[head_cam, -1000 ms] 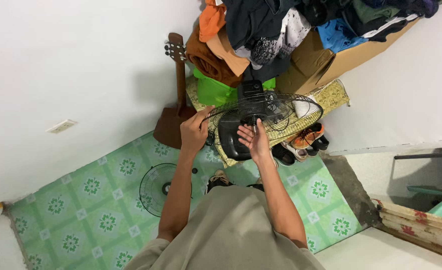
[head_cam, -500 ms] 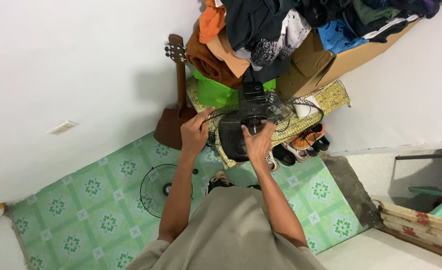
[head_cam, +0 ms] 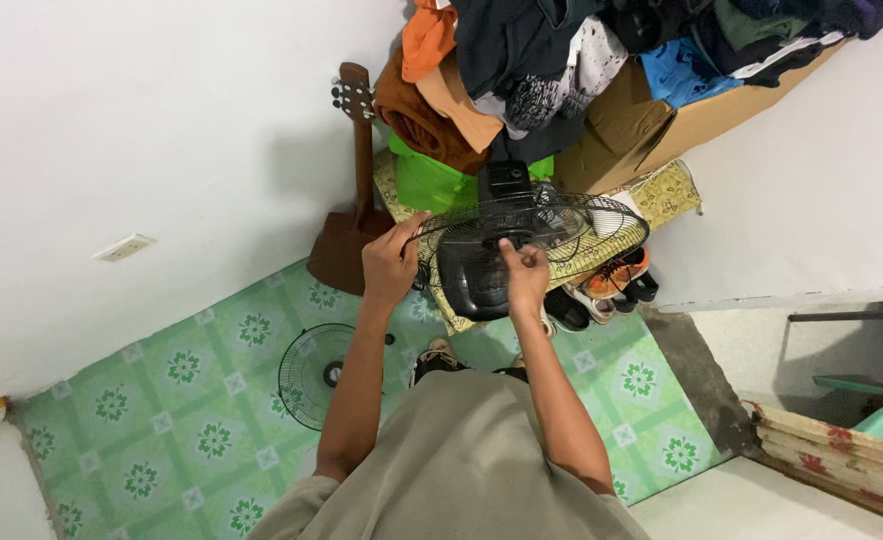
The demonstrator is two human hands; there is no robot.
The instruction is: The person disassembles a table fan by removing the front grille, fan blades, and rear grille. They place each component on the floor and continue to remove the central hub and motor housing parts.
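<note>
While the left hand (head_cam: pixel 389 262) is closed on the left rim of a black wire fan guard (head_cam: pixel 571 222), the right hand (head_cam: pixel 524 272) is pinched, thumb against fingers, on something small at the guard's centre, just in front of the black motor housing (head_cam: pixel 471 272). What the fingertips hold there is too small to be made out. The guard is still mounted on the fan, which stands tilted over a green patterned floor mat (head_cam: pixel 201 420); no blade can be seen behind the wires.

For the work at the hub to be done well, the rim is best kept gripped firmly by the left hand so that the guard cannot turn with the fingers of the right. The pinch should be kept square on the centre piece, and turned in short, even twists rather than forced, since thin wires bend easily. A small part, once freed, could readily be lost on the busy pattern of the mat, so it is better kept in the palm.

A second round wire guard (head_cam: pixel 313 375) lies flat on the mat, near the person's left forearm and apart from the fan. Behind the fan a brown guitar (head_cam: pixel 353 220) leans on the white wall, beside a heap of clothes (head_cam: pixel 521 60) over a cardboard box (head_cam: pixel 651 125); shoes (head_cam: pixel 611 280) sit under the fan's right side.
</note>
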